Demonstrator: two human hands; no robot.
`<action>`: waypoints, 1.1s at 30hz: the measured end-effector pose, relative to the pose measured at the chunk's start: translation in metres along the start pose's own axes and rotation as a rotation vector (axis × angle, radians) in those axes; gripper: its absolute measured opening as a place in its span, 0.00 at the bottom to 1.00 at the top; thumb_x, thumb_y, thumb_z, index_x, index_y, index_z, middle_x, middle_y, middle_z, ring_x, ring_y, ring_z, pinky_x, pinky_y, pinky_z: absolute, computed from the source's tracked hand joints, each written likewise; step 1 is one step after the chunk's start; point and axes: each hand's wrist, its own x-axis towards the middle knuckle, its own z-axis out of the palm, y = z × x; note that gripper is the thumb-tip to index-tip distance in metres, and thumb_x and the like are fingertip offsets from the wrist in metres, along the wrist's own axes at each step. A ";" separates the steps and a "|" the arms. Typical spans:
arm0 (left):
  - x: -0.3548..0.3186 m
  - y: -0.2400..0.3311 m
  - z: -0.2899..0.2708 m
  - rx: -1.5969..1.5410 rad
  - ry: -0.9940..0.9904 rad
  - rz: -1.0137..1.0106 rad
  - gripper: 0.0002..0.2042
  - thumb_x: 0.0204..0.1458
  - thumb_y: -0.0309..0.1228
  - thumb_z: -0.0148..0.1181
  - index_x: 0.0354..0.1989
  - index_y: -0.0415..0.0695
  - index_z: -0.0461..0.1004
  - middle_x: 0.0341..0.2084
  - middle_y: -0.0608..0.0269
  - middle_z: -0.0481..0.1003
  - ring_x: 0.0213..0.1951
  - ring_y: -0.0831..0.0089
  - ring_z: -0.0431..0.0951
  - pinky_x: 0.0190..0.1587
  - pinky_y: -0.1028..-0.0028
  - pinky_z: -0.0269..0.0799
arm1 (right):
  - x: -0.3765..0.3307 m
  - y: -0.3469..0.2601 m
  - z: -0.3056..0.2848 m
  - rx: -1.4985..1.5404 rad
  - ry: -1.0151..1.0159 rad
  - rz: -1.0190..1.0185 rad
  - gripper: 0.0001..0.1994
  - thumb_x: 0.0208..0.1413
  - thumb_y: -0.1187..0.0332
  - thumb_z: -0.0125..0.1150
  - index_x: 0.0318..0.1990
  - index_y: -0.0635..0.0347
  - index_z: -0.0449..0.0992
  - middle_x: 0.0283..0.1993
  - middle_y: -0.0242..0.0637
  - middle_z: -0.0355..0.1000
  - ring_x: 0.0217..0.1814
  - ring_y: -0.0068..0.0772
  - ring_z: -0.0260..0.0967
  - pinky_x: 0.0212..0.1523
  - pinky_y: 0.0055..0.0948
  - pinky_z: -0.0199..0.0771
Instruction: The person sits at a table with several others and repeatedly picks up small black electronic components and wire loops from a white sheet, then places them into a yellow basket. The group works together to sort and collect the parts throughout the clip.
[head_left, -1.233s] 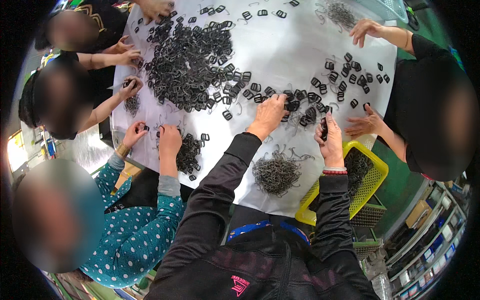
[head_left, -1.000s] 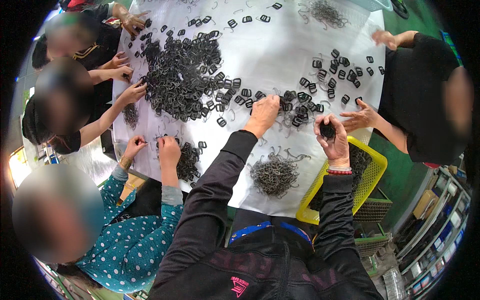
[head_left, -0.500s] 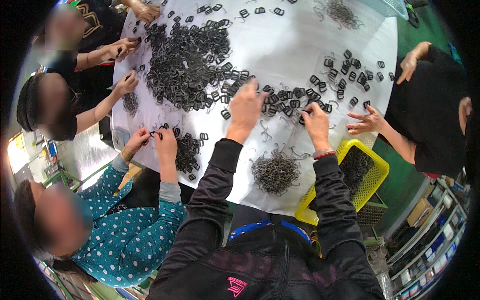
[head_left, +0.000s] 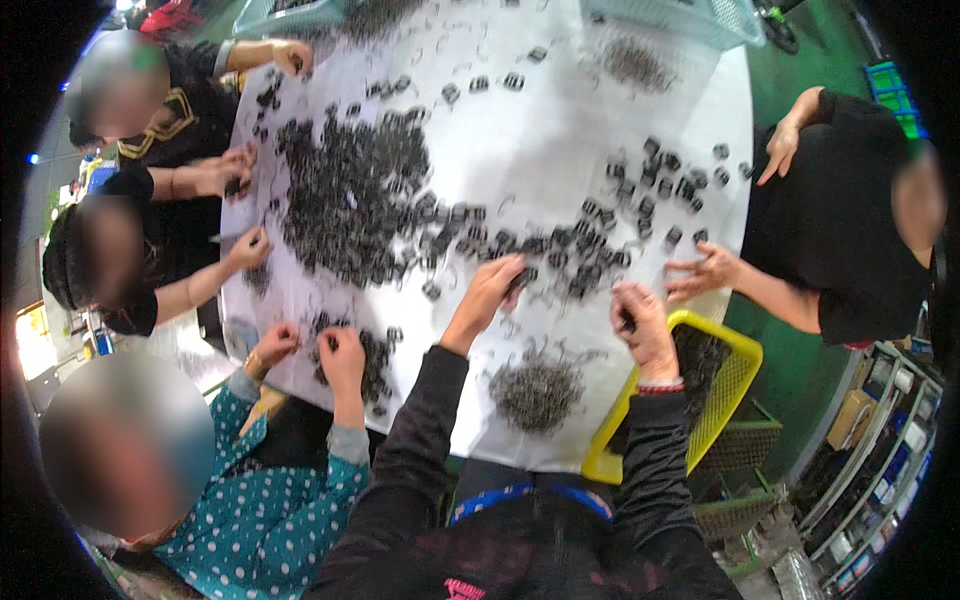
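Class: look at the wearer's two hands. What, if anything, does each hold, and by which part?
The right hand pinches a small black clip; which part cannot be told. The left hand rests on loose clips, grip unclear.

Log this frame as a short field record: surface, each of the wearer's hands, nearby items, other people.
surface: white table strewn with small black parts
left hand: left hand reaching into a row of small black clips, fingers on them
right hand: right hand closed around a small black piece; what it is cannot be told
near the hands: pile of thin wire pieces; yellow basket at the table edge under the right forearm
largest heap: black clips
others: co-workers' hands at the left and right edges
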 end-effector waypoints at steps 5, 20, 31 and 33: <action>-0.002 0.021 -0.002 -0.324 -0.004 0.053 0.10 0.57 0.34 0.52 0.29 0.41 0.71 0.17 0.69 0.67 0.20 0.82 0.68 0.14 0.83 0.57 | 0.039 0.035 0.010 -1.173 0.401 -0.299 0.17 0.49 0.62 0.64 0.42 0.60 0.68 0.29 0.45 0.73 0.32 0.45 0.71 0.32 0.39 0.69; 0.016 -0.010 0.002 0.796 0.090 0.393 0.14 0.56 0.38 0.50 0.25 0.40 0.66 0.17 0.61 0.66 0.23 0.67 0.70 0.22 0.71 0.66 | 0.002 -0.017 0.015 0.096 -0.088 -0.069 0.06 0.47 0.75 0.56 0.31 0.57 0.66 0.25 0.31 0.66 0.21 0.20 0.63 0.11 0.14 0.50; 0.041 0.023 0.027 0.526 -0.095 0.199 0.11 0.49 0.32 0.58 0.37 0.37 0.73 0.26 0.66 0.71 0.21 0.76 0.70 0.22 0.79 0.66 | 0.020 0.019 0.016 -1.012 0.241 -0.285 0.13 0.47 0.68 0.65 0.38 0.61 0.72 0.21 0.35 0.68 0.25 0.29 0.67 0.26 0.30 0.67; 0.051 0.007 0.033 1.111 0.062 0.418 0.14 0.47 0.33 0.62 0.40 0.40 0.71 0.28 0.61 0.73 0.25 0.67 0.75 0.29 0.70 0.71 | 0.035 0.042 0.020 -1.181 0.363 -0.564 0.16 0.46 0.67 0.65 0.43 0.57 0.71 0.28 0.43 0.72 0.32 0.45 0.71 0.33 0.38 0.69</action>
